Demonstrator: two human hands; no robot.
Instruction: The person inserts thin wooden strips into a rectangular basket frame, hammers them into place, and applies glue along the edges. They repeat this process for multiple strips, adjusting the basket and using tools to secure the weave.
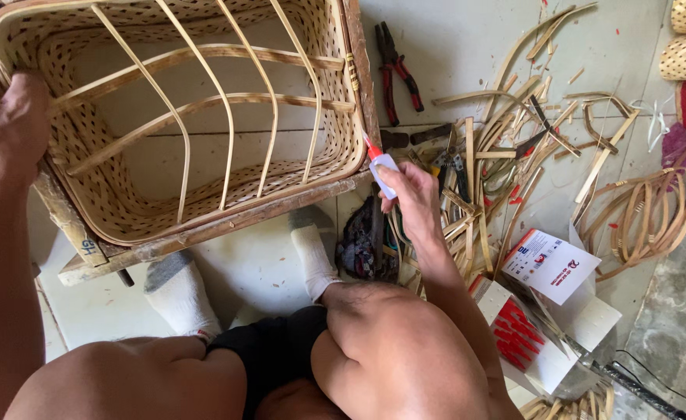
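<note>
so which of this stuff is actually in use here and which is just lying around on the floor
In use:
- woven bamboo basket, gripped at its rim by the left hand
- small glue bottle with red tip, held in the right hand at the basket's corner
- wooden frame under the basket

Lying about:
- red-handled pliers
- loose bamboo strips
- coiled strips
- printed cardboard box

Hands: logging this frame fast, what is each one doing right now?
Left hand: closed on the rim of the woven basket.
Right hand: closed around a small glue bottle with a red tip.
</note>
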